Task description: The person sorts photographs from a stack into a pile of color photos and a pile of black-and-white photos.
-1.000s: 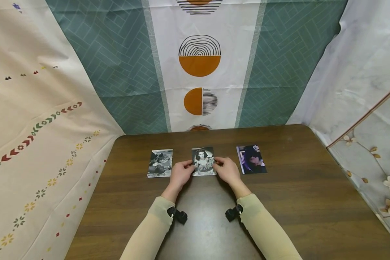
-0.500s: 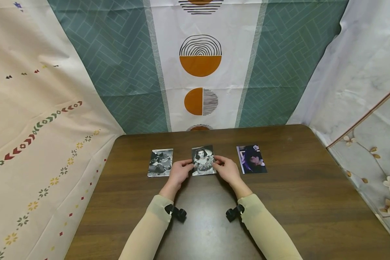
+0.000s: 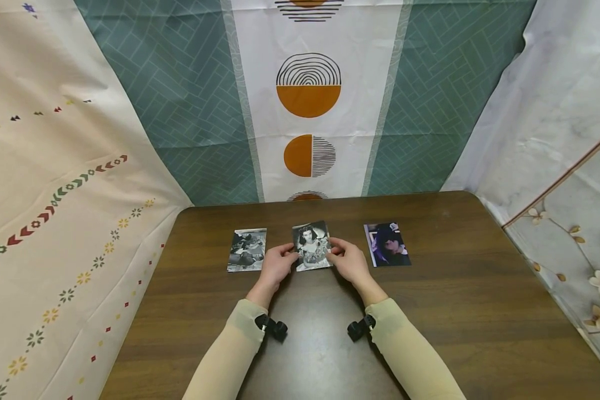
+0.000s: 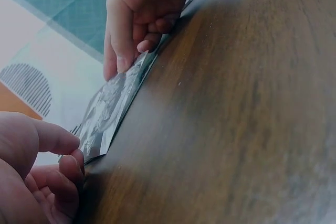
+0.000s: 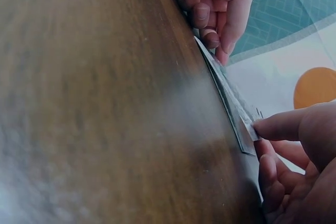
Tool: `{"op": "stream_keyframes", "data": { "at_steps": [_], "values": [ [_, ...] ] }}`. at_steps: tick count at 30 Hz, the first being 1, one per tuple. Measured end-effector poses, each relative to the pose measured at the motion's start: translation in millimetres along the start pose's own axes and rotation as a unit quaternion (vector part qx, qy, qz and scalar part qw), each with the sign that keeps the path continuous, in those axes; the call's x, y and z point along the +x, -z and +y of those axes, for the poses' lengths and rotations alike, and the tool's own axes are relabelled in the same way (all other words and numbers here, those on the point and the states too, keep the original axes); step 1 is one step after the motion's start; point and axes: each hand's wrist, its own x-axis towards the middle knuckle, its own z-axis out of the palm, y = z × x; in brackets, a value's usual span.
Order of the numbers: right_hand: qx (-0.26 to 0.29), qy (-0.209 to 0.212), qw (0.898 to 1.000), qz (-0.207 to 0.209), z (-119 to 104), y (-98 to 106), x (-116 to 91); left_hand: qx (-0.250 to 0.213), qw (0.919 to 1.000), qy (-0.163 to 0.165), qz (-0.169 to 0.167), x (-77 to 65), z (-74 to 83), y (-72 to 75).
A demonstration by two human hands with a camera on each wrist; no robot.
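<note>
A black-and-white photo (image 3: 311,245) of a dark-haired person is held between both hands at the table's far middle, turned slightly counterclockwise. My left hand (image 3: 276,266) pinches its left edge between thumb and fingers. On the opposite edge, my right hand (image 3: 350,261) pinches it the same way. In the right wrist view the photo (image 5: 239,103) shows its near corner raised, above a dark edge below it. The left wrist view shows the photo (image 4: 110,108) stretched between the two hands, low over the wood.
Another black-and-white photo (image 3: 247,250) lies left of my left hand. A purple-toned colour photo (image 3: 387,245) lies to the right. All are on the brown wooden table (image 3: 480,311), with a patterned cloth (image 3: 190,111) hanging behind it.
The middle photo has turned a little counterclockwise, its top edge shifting up and left. Both hands keep nearly the same place, and the side photos stay put.
</note>
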Motion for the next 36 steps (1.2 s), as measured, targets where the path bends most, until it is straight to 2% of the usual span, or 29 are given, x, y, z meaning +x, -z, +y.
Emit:
{"op": "stream_keyframes", "data": {
  "at_steps": [10, 17, 24, 30, 36],
  "values": [
    [0.011, 0.003, 1.0, 0.004, -6, -1, -1, 0.021, 0.9995, -0.007, 0.022, -6.8, 3.9, 2.6],
    [0.042, 0.004, 0.999, -0.008, -14, -4, -6, -0.001, 0.9997, -0.018, 0.016, -11.1, 7.5, 11.5],
    [0.054, 0.015, 0.998, -0.022, -23, -12, -6, 0.009, 0.9996, -0.027, 0.008, -13.3, 10.0, 30.6],
    [0.06, 0.022, 0.997, -0.031, -36, -22, -6, 0.043, 0.9982, -0.041, 0.003, -14.2, 5.4, 49.6],
    [0.053, 0.031, 0.997, -0.046, -48, -35, -5, 0.065, 0.9971, -0.038, 0.012, -16.7, 1.1, 69.1]
  ]
}}
